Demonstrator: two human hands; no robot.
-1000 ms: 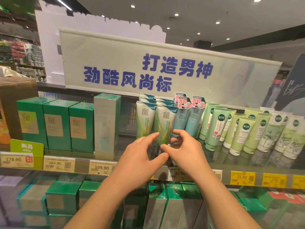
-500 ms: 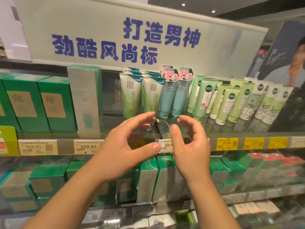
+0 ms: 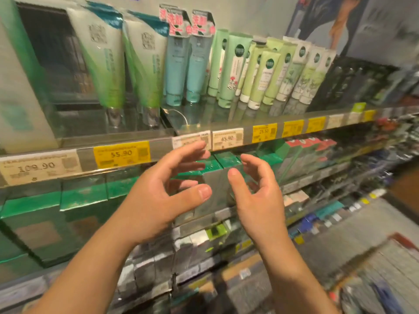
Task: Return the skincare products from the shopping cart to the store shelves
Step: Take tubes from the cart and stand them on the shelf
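Left hand (image 3: 158,196) and right hand (image 3: 258,200): both bare, no gloves, rings or watch visible. Forearms bare to the frame edge; no sleeves in view.

1. White-to-green tubes (image 3: 145,64): two in front, standing cap-down on the upper shelf (image 3: 226,118), side by side, silver caps at the bottom.
2. Blue tubes (image 3: 184,66): two, upright just to the right, red-lettered tags on top.
3. Pale green tubes (image 3: 260,73): packed rows further right, leaning slightly.
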